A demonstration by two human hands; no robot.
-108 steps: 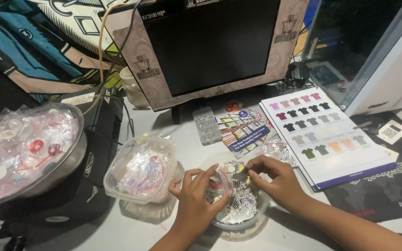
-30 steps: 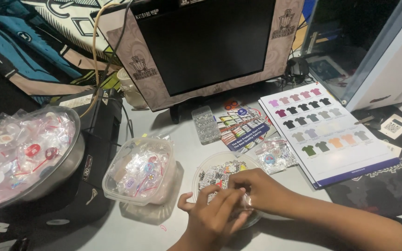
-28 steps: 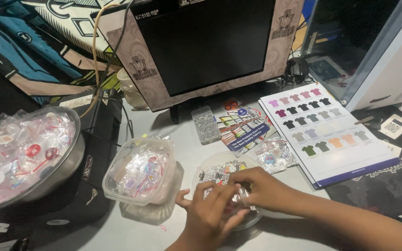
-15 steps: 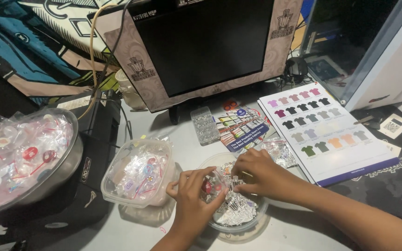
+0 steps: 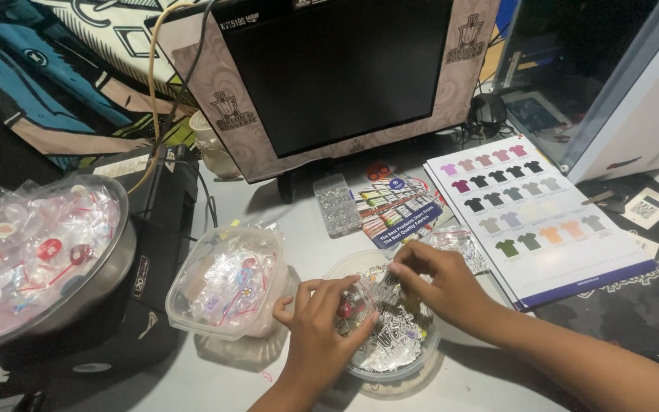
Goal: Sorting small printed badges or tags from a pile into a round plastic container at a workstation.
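Now that both hands are coming back up over the near tub (image 5: pixel 390 358), the left hand (image 5: pixel 320 324) is pinching a small packet (image 5: pixel 348 309) while the right hand's (image 5: pixel 440 282) fingers are closing on another.

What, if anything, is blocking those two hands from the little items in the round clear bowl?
Nothing visible. The left hand and right hand are already inside the open bowl, fingers among its small items.
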